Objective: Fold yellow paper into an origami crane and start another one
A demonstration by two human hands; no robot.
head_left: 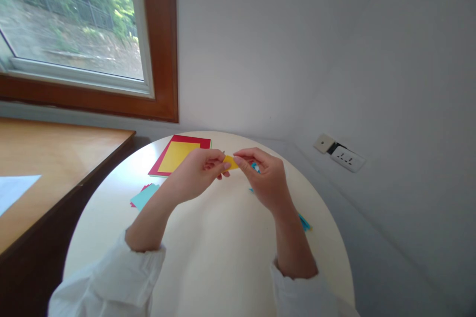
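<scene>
A small piece of yellow paper (231, 162) is held above the middle of the round table, pinched from both sides. My left hand (199, 171) grips its left end between thumb and fingers. At the other end, my right hand (262, 173) closes thumb and forefinger on it. Much of the paper is covered by my fingers, so its full shape cannot be made out. Behind my right hand lie some blue paper bits (256, 167), partly hidden. Beyond my left hand rests a yellow sheet (176, 154) on top of a red sheet (191, 139).
The round white table (219, 257) stands against the wall. Light blue and red paper pieces (145, 197) lie at its left, blue strips (305, 222) at its right. A wooden desk (63, 153) with a white sheet (17, 189) is on the left. A socket (347, 158) sits on the wall.
</scene>
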